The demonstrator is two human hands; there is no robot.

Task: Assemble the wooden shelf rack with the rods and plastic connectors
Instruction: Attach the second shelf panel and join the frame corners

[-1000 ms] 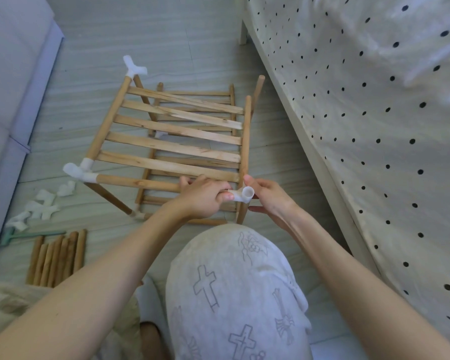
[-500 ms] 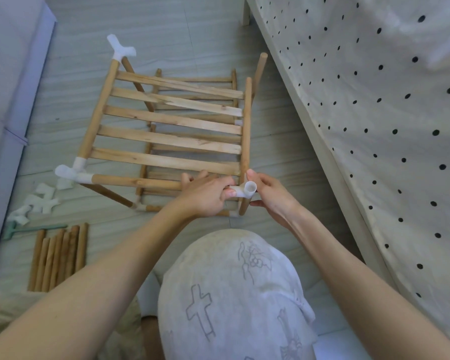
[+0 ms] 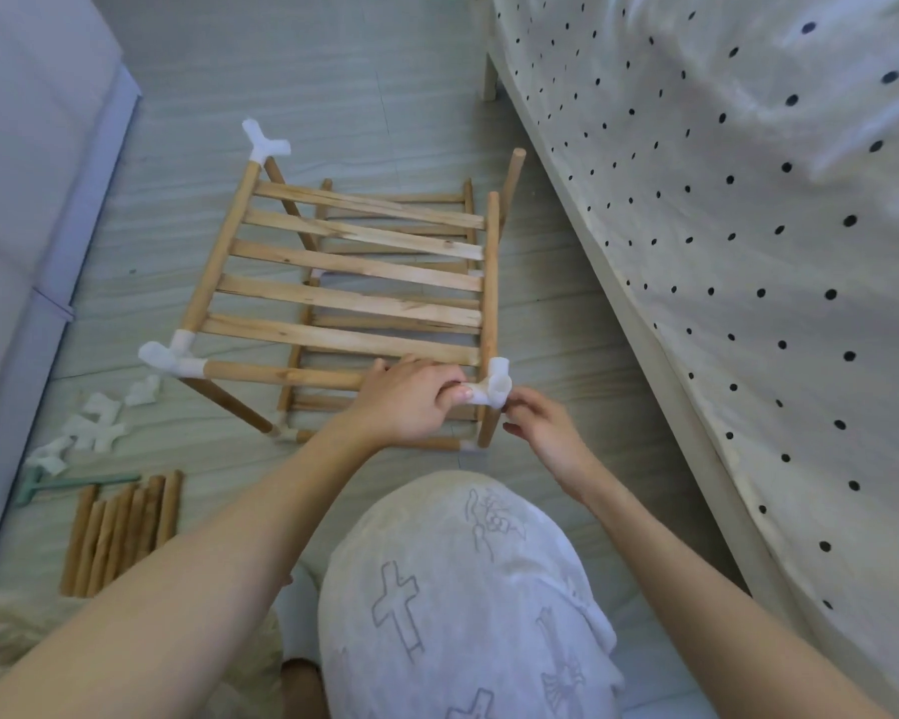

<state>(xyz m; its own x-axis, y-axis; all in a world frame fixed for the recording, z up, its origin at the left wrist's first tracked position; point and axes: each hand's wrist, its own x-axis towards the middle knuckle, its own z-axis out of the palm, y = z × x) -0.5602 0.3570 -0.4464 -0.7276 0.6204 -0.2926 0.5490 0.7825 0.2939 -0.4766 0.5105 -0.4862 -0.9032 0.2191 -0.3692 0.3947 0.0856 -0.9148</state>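
Counting it up: five flat slats [image 3: 356,266] across the top shelf, three white connectors [image 3: 494,389] on its corners, roughly seven spare rods [image 3: 120,531] bundled on the floor, maybe five loose connectors [image 3: 97,425] beside them (hard to tell), and two hands [image 3: 406,402].

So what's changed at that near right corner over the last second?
Little. The left hand still grips the front rod at the white connector, which stays seated on the corner. The right hand has slipped from beside the connector to just below it, fingertips still on it. The rack, spare rods and loose connectors lie as before; the apparent shift looks like camera motion.
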